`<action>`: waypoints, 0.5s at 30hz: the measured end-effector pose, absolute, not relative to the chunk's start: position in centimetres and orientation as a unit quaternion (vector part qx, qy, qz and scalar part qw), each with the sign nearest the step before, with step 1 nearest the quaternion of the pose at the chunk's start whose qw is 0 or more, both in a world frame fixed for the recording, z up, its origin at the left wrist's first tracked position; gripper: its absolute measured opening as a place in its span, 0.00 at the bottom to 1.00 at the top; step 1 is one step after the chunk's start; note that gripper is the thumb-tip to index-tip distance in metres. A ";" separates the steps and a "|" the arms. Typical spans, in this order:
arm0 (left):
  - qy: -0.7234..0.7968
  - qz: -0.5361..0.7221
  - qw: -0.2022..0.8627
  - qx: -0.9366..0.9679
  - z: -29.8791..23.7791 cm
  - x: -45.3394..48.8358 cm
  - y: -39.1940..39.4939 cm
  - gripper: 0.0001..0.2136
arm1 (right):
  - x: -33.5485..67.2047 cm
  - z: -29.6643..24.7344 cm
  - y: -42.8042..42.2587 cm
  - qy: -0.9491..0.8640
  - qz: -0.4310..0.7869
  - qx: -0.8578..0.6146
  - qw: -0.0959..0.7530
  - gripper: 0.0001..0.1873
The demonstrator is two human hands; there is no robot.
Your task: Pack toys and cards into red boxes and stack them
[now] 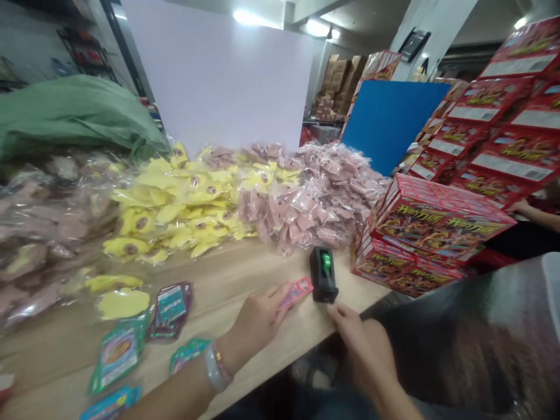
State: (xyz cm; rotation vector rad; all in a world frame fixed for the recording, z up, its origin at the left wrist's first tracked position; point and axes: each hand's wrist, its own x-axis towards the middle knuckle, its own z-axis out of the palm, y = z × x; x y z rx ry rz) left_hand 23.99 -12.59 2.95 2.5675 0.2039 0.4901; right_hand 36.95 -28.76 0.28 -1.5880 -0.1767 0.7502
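My left hand (258, 318), with bracelets at its wrist, is closed around a small pink card pack (298, 290) above the table. Just right of the pack stands a black tape dispenser (324, 283) with a green roll (326, 262) in it. My right hand (356, 329) is at the dispenser's near end, thumb and finger pinched together; what lies between them is too small to make out. Left of my left hand lie a stack of dark-edged cards (171, 309), a stack of green-edged cards (118, 353) and another green-edged stack (186, 353), partly behind my forearm.
Bagged yellow pieces (188, 198) and bagged pink pieces (315, 198) are heaped along the table's back. Red printed boxes (441, 216) are stacked at the right, with a blue panel (389, 122) behind. Another person's arm (538, 216) shows at the far right.
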 end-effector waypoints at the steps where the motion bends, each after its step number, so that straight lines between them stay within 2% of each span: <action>1: 0.086 0.171 0.263 0.946 2.9 24.1 -12.6 0.23 | 35.9 0.8 -27.9 -0.097 0.340 -0.678 0.645 0.16; 4: 0.109 0.144 0.280 0.943 3.0 23.8 -12.8 0.30 | 33.2 2.1 -24.7 -0.109 0.368 -0.635 0.670 0.21; 7: 0.110 0.105 0.326 0.933 3.4 23.1 -13.7 0.37 | 31.8 2.1 -24.5 -0.096 0.342 -0.700 0.620 0.26; 9: 0.122 0.077 0.367 0.919 3.9 22.8 -14.6 0.38 | 32.1 1.5 -26.6 -0.163 0.308 -0.764 0.543 0.27; 10: 0.134 0.070 0.382 0.912 4.2 22.7 -14.9 0.38 | 32.8 1.2 -27.7 -0.209 0.304 -0.774 0.515 0.24; 12: 0.154 0.057 0.385 0.908 5.3 22.2 -14.6 0.36 | 35.1 0.8 -28.8 -0.393 0.065 -0.834 0.382 0.22; 13: 0.154 0.048 0.386 0.908 6.3 21.4 -13.9 0.34 | 36.2 0.7 -28.7 -0.453 0.065 -0.811 0.364 0.22; 15: 0.154 0.037 0.391 0.907 9.5 18.1 -12.2 0.30 | 37.8 0.9 -27.4 -0.606 0.021 -0.751 0.262 0.22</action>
